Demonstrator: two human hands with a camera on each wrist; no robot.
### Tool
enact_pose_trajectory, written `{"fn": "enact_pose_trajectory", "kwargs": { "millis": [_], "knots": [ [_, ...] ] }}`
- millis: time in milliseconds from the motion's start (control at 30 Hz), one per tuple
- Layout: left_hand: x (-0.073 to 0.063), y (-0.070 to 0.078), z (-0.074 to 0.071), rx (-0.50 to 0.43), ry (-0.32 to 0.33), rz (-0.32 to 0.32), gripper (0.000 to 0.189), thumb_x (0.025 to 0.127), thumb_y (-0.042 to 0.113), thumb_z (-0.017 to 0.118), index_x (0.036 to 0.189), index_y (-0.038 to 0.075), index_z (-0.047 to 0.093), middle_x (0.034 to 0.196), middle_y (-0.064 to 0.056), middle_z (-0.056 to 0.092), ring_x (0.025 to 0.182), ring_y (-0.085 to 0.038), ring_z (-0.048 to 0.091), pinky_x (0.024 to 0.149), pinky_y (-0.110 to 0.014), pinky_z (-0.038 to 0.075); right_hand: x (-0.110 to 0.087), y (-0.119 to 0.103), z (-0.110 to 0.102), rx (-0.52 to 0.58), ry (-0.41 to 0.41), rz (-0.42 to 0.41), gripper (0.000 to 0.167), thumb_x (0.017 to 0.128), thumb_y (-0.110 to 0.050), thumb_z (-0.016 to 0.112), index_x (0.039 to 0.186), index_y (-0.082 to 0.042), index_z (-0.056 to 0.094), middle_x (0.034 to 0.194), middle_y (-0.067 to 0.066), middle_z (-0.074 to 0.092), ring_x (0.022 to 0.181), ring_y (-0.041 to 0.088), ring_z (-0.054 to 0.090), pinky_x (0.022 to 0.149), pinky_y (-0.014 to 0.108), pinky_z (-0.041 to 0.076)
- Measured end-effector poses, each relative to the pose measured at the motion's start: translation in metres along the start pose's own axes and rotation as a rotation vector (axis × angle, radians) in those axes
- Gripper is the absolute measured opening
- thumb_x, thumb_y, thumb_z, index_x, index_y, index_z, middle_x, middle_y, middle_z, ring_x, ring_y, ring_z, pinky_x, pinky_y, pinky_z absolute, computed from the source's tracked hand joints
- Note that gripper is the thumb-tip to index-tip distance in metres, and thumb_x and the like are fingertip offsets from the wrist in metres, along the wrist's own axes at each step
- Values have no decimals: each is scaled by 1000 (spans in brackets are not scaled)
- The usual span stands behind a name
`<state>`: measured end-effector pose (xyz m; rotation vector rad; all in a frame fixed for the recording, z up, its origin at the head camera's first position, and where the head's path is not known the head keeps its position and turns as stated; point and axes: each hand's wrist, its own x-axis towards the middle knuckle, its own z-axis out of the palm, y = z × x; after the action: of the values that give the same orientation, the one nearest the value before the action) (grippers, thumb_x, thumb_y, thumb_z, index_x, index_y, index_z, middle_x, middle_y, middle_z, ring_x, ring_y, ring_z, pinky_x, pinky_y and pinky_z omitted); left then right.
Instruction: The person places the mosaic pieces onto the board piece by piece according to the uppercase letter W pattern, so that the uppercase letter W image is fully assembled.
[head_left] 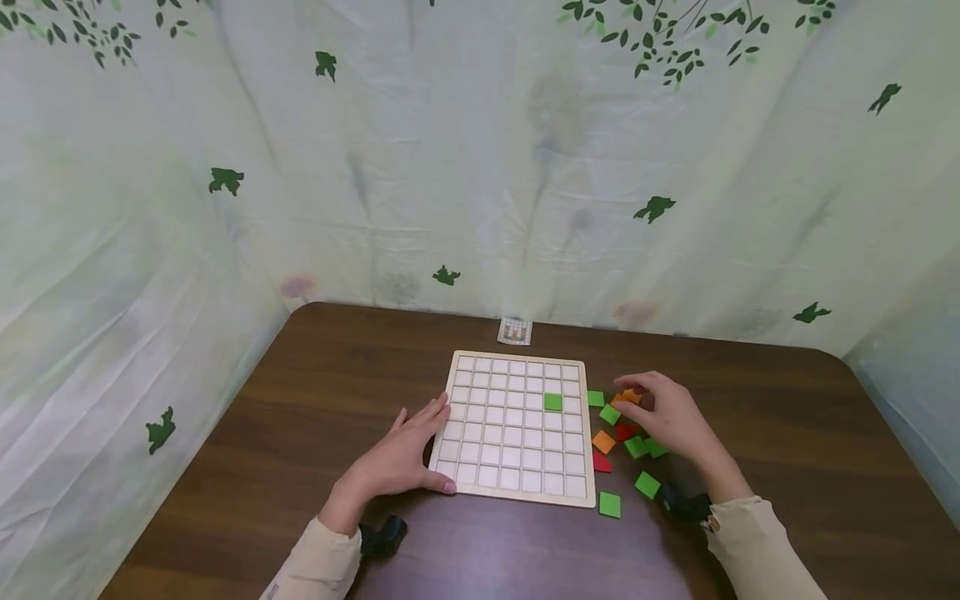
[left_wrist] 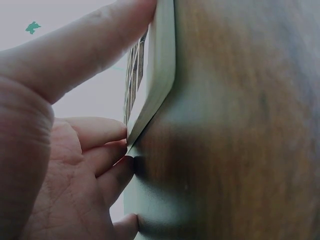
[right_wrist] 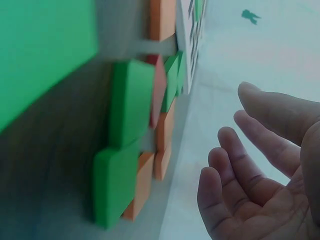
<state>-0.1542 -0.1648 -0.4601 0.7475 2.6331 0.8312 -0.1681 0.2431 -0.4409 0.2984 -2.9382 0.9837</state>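
A square board [head_left: 512,437] with a pale wooden frame and a grid of white cells lies on the table. One green square tile [head_left: 552,402] sits on it at the upper right. My left hand [head_left: 401,454] rests against the board's near left corner, fingers extended along the left side and thumb at the front edge. My right hand [head_left: 675,415] hovers above the loose tiles right of the board. In the right wrist view that hand [right_wrist: 265,185] has loosely bent fingers, thumb and index apart, nothing between them. Orange tiles [head_left: 632,397] lie below its fingertips.
Beside the board's right edge lie several loose green tiles [head_left: 610,505], an orange tile [head_left: 603,442] and a red tile [head_left: 602,462]. A small printed card [head_left: 515,331] lies at the table's back edge. A patterned curtain [head_left: 480,167] hangs behind the brown table [head_left: 360,358].
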Motion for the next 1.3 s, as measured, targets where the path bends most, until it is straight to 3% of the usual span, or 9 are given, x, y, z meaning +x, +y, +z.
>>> {"fn": "enact_pose_trajectory", "kwargs": {
  "millis": [300,600,800,1067,1300],
  "knots": [
    [-1,0,-1,-4,-1,0,113,74,44,88,155,-7,27,166,-17,16,153,-33,16,117,-66,3,-14,15,-7,-44,15,30,39,92,-16,74,128,-1,66,121,20,63,90,26,58,72,38,53],
    [0,1,-3,1,5,8,113,75,43,88,156,-6,27,166,-18,16,152,-34,18,117,-66,2,-27,24,-10,-54,-8,43,34,93,-16,73,123,0,68,118,21,65,104,38,62,86,56,53],
    [0,0,-3,-1,3,14,112,75,43,88,155,-6,27,166,-18,16,152,-34,18,117,-66,2,-27,26,-9,-57,-68,119,32,94,-17,72,120,1,69,110,17,69,97,33,65,82,52,55],
    [-1,1,-1,-17,5,18,113,75,45,88,155,-6,27,166,-18,16,152,-35,18,117,-67,2,-26,30,-12,-74,-95,122,34,92,-22,74,116,3,70,103,12,69,93,29,64,79,50,55],
    [-2,1,-1,-18,6,9,113,75,45,88,155,-6,27,166,-18,16,152,-34,19,117,-67,2,-19,31,-11,-85,-115,100,34,89,-16,77,116,3,68,101,11,68,90,27,63,78,47,56]
  ]
}}
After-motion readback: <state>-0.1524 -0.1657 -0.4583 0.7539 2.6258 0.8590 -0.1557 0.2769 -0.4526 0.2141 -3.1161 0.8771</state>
